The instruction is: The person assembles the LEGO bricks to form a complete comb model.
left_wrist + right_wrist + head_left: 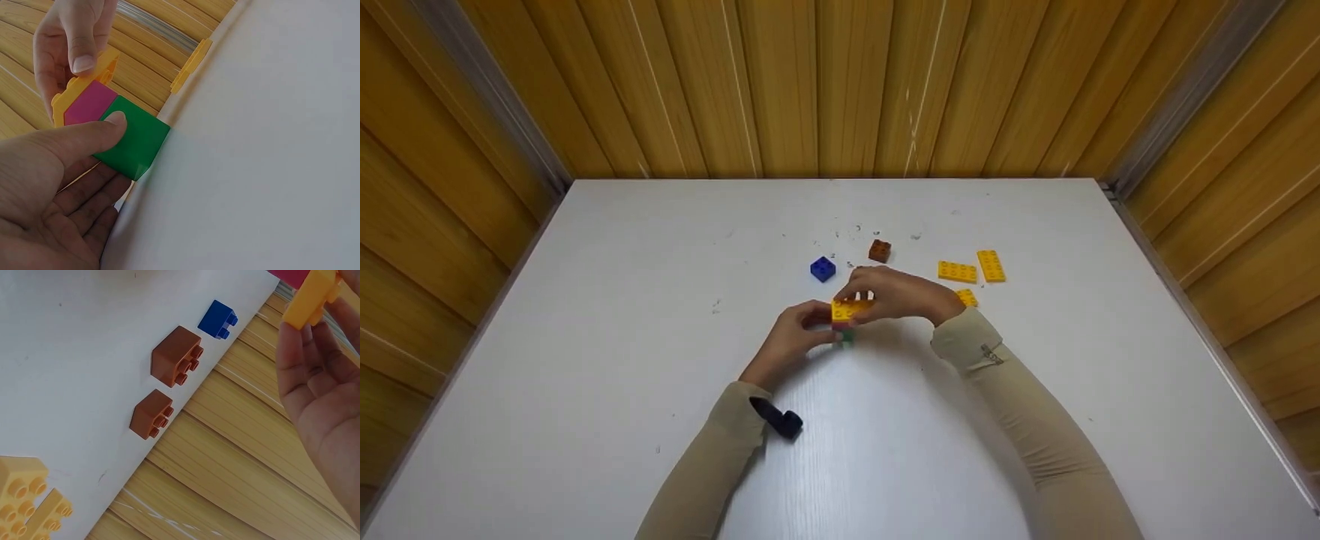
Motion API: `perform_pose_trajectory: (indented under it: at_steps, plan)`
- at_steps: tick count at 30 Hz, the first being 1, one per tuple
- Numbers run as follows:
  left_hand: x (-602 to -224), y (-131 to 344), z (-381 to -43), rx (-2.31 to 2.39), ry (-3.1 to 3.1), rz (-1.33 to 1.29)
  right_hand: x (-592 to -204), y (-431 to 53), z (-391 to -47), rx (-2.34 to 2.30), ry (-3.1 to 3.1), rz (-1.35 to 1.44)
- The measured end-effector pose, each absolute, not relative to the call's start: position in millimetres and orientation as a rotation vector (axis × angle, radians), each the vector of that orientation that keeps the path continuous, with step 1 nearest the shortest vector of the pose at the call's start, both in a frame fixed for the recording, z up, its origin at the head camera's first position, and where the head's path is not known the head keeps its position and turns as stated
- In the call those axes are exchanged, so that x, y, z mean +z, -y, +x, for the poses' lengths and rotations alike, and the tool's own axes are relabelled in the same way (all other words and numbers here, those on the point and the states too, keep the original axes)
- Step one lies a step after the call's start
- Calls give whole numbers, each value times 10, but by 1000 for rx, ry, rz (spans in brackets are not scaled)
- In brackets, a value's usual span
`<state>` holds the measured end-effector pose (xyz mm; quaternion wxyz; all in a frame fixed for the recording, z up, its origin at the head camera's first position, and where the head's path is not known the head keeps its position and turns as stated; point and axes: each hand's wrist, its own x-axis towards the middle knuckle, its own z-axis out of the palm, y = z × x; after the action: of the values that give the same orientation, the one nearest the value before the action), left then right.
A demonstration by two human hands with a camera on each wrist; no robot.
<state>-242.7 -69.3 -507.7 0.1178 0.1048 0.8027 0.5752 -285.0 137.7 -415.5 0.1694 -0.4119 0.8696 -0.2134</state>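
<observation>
My left hand (791,337) grips a green brick (140,138), thumb across its side and fingers behind and under it. A magenta brick (90,102) sits on top of the green one. My right hand (900,292) pinches a yellow brick (846,310) against the magenta brick's top, its studs facing up in the head view. In the left wrist view the right thumb lies over the yellow piece. The right wrist view shows the yellow brick (309,301) at the right fingertips, with only a corner of the magenta brick beside it.
Beyond the hands lie a blue brick (823,269) and a brown brick (880,250); the right wrist view shows a second brown brick (171,357). To the right are a yellow plate (958,271), another yellow plate (991,266) and a yellow brick (966,298) partly behind the right wrist.
</observation>
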Motion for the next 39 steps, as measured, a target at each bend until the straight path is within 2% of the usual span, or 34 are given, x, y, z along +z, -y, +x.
perform_pose_trajectory:
  at_steps: [13, 29, 39]
  plan:
    - [-5084, 687, -2440, 1672, -2352, 276, -4082, -1421, -2877, -606, -2467, -1222]
    - [-5077, 679, -2446, 1692, -2320, 267, -4031, -1521, -3008, -673, -2484, -1056]
    - [-5090, 674, -2453, 1702, -2294, 246, -4088, -1606, -3118, -803, -2479, -1084]
